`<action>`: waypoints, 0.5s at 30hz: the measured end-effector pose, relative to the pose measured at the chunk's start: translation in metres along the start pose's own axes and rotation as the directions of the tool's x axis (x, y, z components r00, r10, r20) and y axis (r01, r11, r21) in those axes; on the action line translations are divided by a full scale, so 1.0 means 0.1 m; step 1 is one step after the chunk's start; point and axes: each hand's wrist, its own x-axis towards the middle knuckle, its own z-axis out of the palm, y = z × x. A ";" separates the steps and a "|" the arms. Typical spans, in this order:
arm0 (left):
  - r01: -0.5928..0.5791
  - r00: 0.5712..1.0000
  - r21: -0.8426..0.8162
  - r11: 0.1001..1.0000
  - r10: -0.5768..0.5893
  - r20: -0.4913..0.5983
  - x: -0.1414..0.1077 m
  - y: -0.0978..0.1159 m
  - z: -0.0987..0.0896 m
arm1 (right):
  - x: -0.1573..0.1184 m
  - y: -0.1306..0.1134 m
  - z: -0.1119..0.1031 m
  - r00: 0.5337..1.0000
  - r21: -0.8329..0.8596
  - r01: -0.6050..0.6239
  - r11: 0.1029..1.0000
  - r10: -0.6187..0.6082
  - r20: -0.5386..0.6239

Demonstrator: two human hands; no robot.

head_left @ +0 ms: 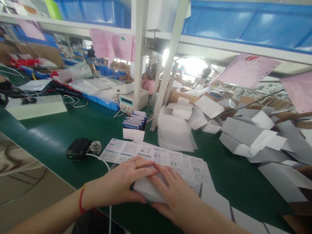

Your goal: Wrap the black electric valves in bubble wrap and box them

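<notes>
Centrally, low in the frame, I hold one white box (148, 188) between my left hand (129, 178), ringed, and my right hand (174, 191), fingers of both bent over it; printed sheets (156, 154) just beyond; black device (78, 149), left; white cartons (243, 133), right.

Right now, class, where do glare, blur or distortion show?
Head view: glare washes out the background right of the rack posts; pale reflections mark the green table and blue bins; printing on the white sheets is too soft to read; the posts lean differently, probably lens distortion.
</notes>
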 end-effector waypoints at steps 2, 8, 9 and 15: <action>-0.010 1.000 0.014 1.000 0.010 -0.004 0.02 -0.01 -0.01 | -0.01 0.02 -0.03 1.000 0.007 0.021 1.000 -0.021 -0.012; -0.111 0.993 0.030 0.993 0.112 -0.047 0.00 0.00 -0.05 | -0.04 0.09 -0.07 0.996 0.085 0.086 0.993 -0.087 0.002; -0.117 0.991 0.038 0.992 0.119 -0.057 0.00 -0.01 -0.05 | -0.04 0.10 -0.07 0.996 0.086 0.090 0.992 -0.090 0.000; -0.186 0.978 0.113 0.976 0.195 -0.075 -0.07 -0.08 0.05 | -0.02 0.04 -0.06 1.000 0.002 0.031 1.000 -0.031 -0.002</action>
